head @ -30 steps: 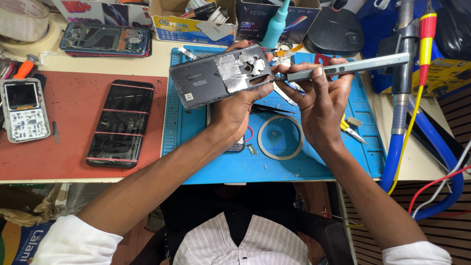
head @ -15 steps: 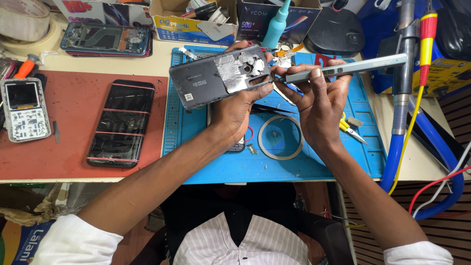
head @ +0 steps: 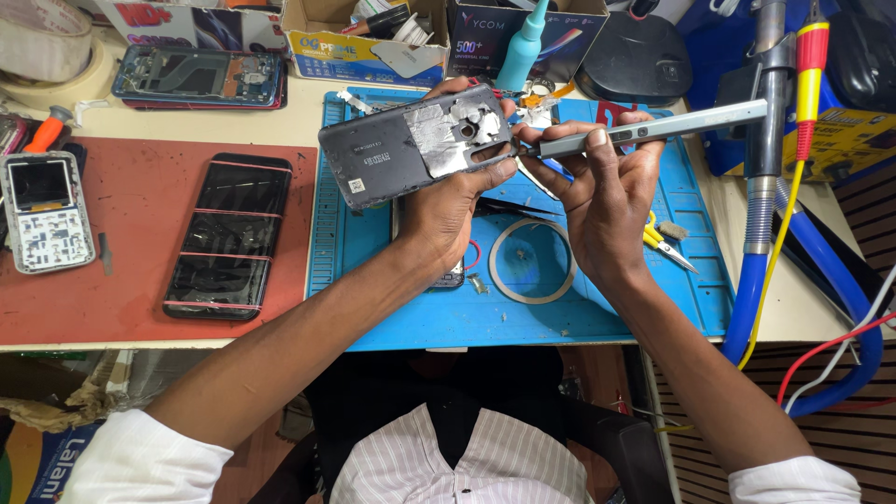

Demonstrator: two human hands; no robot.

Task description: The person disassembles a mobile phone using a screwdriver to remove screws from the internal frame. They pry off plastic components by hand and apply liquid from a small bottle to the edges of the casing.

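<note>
Blue repair mat (head: 373,308) lies under both hands, catching small parts. To the left hand's outer side sits a red mat (head: 131,233) with a dark smartphone (head: 229,238) lying flat and a small stripped handset (head: 45,213) beyond it.

Left hand (head: 448,210) is closed around the phone back housing (head: 411,145), thumb on the near edge, fingers behind, raised off the mat and tilted so the bared camera end faces the tool.

Right hand (head: 602,191) is wrapped round a slim grey pen-type screwdriver (head: 653,129), held nearly level, tip at the housing's camera cutout, fingertips near the tip, likely for control.

White tape ring (head: 532,259) lies on the mat below and between the wrists; yellow-handled cutters (head: 665,245) just right of the right hand.

Versus half a second ago: housing, tool and hands sit practically unchanged, no clear shift.
</note>
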